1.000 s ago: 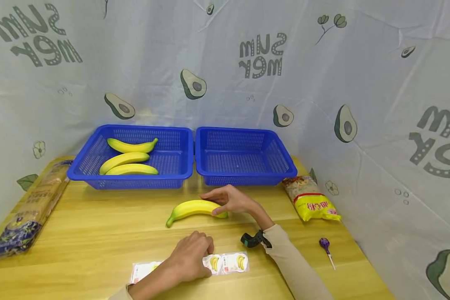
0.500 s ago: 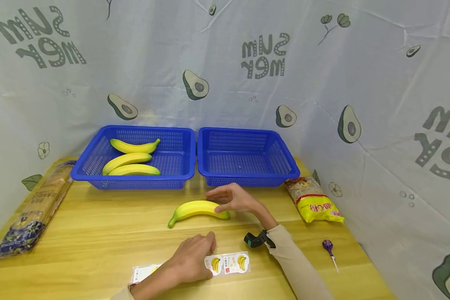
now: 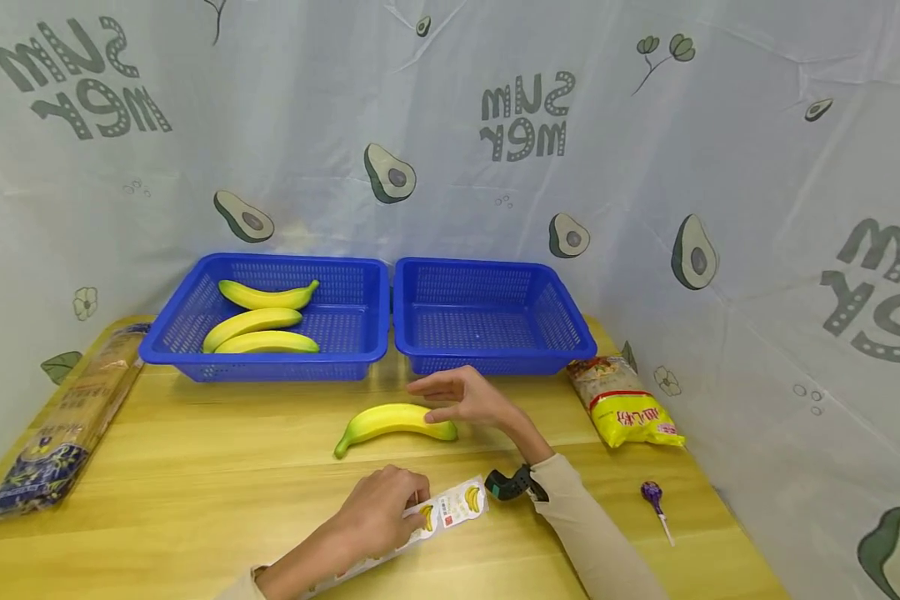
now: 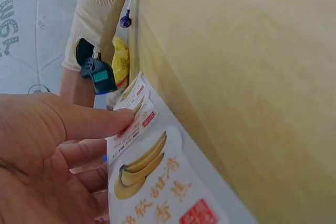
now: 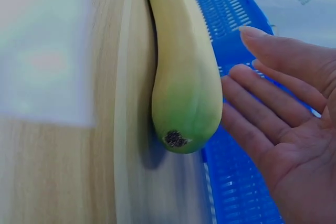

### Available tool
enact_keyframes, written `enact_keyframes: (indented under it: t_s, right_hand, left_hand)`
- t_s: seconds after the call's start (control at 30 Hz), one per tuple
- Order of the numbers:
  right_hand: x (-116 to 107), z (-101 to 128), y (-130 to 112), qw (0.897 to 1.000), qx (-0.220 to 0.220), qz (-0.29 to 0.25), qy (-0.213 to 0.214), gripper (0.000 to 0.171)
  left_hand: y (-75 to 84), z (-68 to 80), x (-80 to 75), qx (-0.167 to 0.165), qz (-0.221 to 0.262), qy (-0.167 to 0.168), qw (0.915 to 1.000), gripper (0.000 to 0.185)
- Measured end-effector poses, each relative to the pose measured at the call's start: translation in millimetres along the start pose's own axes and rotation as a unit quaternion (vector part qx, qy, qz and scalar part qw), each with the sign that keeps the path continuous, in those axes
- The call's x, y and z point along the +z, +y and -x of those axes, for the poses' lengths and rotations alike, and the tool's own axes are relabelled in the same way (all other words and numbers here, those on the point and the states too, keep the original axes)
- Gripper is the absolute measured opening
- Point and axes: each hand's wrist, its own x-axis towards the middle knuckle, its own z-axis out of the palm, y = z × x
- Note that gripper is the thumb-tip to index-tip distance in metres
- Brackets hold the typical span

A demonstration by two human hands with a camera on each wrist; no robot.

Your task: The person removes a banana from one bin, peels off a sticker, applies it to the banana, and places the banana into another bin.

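The sticker strip (image 3: 427,521) is pinched in my left hand (image 3: 378,517) near the table's front edge, its far end tilted up off the wood toward two o'clock. From the left wrist view I see the thumb (image 4: 79,121) pressed on the strip's top, fingers curled beneath. The loose banana (image 3: 393,421) lies flat on the table (image 3: 195,467) at twelve o'clock from that hand, well clear of the strip. My right hand (image 3: 465,400) hovers over the banana's blunt end, fingers straight and spread, holding nothing; the right wrist view shows a gap between palm and fruit. Two blue baskets (image 3: 495,312) sit beyond at twelve o'clock, the left one (image 3: 270,321) holding three bananas.
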Motion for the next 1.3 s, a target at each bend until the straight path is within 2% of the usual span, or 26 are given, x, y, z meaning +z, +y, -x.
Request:
enact_keyframes:
  t_s: [0.17, 0.33, 0.5, 0.67, 0.73, 0.8, 0.9, 0.97, 1.03, 1.13, 1.3]
  right_hand:
    - [4.9, 0.1, -0.6, 0.999, -0.028, -0.017, 0.005, 0.047]
    - [4.9, -1.5, -6.6, 0.999, -0.043, -0.015, 0.010, 0.046]
    - [1.6, -0.1, -14.2, 0.999, -0.053, -0.006, -0.001, 0.045]
    - [0.3, 0.1, -19.9, 0.998, -0.055, -0.007, -0.020, 0.045]
    - [-0.2, 0.5, -21.2, 0.998, -0.053, -0.008, -0.024, 0.045]
    - [-0.9, 1.6, -22.2, 0.998, -0.051, -0.010, -0.025, 0.045]
    - [-1.8, 2.9, -22.4, 0.998, -0.057, -0.010, -0.028, 0.044]
    - [-2.2, 3.9, -22.8, 0.998, -0.059, -0.010, -0.032, 0.042]
    - [-2.3, 5.0, -23.2, 0.997, -0.062, -0.008, -0.040, 0.041]
    - [-2.2, 6.1, -24.4, 0.996, -0.066, -0.004, -0.062, 0.037]
    - [-1.4, 5.5, -30.9, 0.993, -0.065, 0.014, -0.100, 0.034]
  left_hand:
    - [-5.8, 3.8, -2.4, 0.005, 0.033, -0.002, 0.9994, 0.025]
    - [-8.8, 3.3, -11.7, 0.011, 0.055, -0.004, 0.9984, 0.026]
    - [-11.2, 1.9, -18.8, 0.010, 0.061, -0.024, 0.9978, 0.028]
    - [-12.4, 1.3, -24.0, -0.011, 0.095, -0.030, 0.9950, 0.014]
    - [-24.1, -2.4, -20.6, -0.019, 0.100, -0.032, 0.9943, 0.007]
    - [-47.7, -10.5, -11.6, -0.017, 0.106, -0.032, 0.9937, 0.005]
    - [-86.4, -23.5, 1.7, 0.007, 0.107, -0.024, 0.9940, 0.011]
    - [-78.6, -22.4, -5.3, 0.011, 0.093, -0.007, 0.9956, 0.012]
    - [-57.2, -16.3, -18.7, 0.010, 0.084, 0.007, 0.9964, 0.015]
    - [-19.4, -6.3, -40.6, -0.010, 0.075, 0.017, 0.9970, 0.017]
    - [-18.2, -6.8, -50.3, -0.021, 0.091, 0.014, 0.9955, 0.022]
